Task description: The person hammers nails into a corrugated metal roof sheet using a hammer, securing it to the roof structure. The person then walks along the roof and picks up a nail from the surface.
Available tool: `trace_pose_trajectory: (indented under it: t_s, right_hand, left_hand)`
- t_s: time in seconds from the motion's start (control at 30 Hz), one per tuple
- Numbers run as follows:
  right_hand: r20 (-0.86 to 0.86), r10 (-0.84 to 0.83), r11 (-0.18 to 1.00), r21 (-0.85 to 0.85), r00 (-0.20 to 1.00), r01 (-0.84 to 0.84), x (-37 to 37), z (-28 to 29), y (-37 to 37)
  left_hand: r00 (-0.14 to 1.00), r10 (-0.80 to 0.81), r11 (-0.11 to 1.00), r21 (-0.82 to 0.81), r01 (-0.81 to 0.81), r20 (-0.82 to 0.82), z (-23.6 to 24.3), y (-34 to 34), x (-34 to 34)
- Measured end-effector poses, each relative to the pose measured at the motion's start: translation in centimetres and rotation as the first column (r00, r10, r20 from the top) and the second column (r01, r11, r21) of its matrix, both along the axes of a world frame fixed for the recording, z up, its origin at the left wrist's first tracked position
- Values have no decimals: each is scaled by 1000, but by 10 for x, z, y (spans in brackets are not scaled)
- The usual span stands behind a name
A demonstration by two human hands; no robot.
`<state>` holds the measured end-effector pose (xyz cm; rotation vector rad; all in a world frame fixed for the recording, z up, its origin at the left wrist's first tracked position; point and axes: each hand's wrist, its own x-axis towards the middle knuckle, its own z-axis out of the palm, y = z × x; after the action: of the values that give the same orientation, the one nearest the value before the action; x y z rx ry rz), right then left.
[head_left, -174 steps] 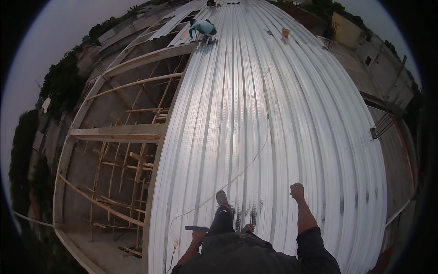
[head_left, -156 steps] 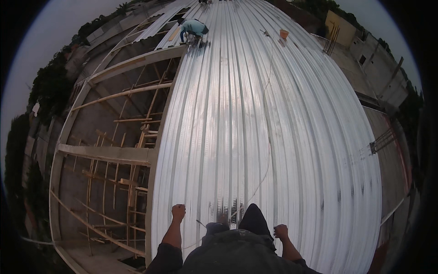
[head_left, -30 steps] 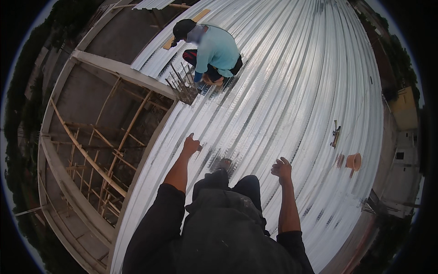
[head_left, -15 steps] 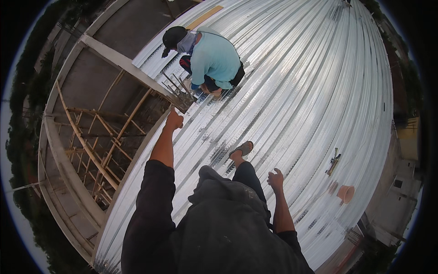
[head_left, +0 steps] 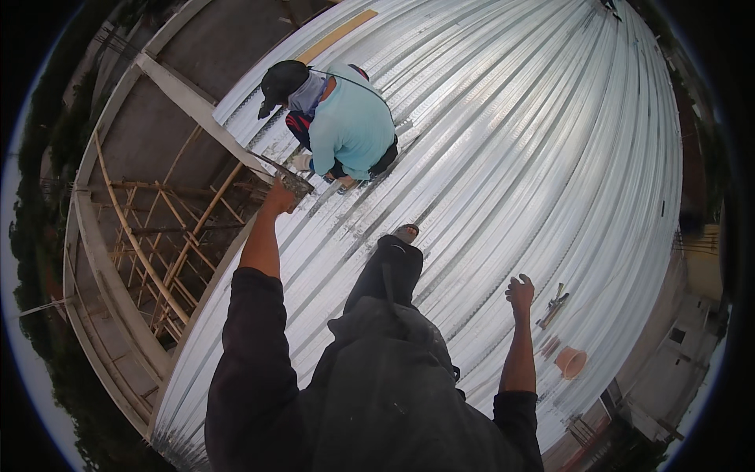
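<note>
My left hand (head_left: 279, 197) reaches forward beside the stub of a column (head_left: 297, 186) with steel bars sticking out, at the roof's left edge. Its index finger looks stretched out and the others curled; whether it touches the stub I cannot make out. Out to the right, my right hand (head_left: 519, 292) hangs above the corrugated metal roofing (head_left: 472, 212), fingers loosely bent and apart, with nothing visible in it. A co-worker in a light blue shirt (head_left: 351, 126) and dark cap crouches just beyond the stub, hands low at the sheets.
An orange bucket (head_left: 570, 363) and some hand tools (head_left: 554, 307) lie on the roofing to the right. Left of the roof edge is a drop with bamboo scaffolding (head_left: 169, 267) and a concrete beam (head_left: 185, 98). A yellowish board (head_left: 338, 37) lies at the far left.
My view has shifted, and one leg has swung forward on the sheets. My left hand now overlaps the column stub's edge; my right hand has moved outward to the right, nearer the tools.
</note>
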<state>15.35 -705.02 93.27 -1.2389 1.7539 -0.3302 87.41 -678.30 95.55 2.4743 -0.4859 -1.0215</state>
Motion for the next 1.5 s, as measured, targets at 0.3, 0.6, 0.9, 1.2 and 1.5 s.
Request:
trace_pose_trajectory:
  t_s: [0.3,0.6,0.9,1.2,1.5]
  right_hand:
    - [-43,317,944,112,948,-311,46,-55,-156]
    - [15,-33,964,264,999,28,-5,-13,-281]
    - [16,95,945,312,995,-95,-15,-18,-416]
    - [112,276,933,207,955,-294,16,-9,-476]
    - [-232,471,867,-54,851,-495,-54,-54,-522]
  left_hand:
    - [978,172,985,-36,-169,119,-128,-63,0]
    - [891,274,928,342,-146,-363,-86,-227,-140]
    - [900,429,896,163,-412,-83,-17,-299,-14]
    - [902,291,907,391,-155,-318,-51,-341,-125]
    - [527,575,737,115,-666,-626,-149,-303,-76]
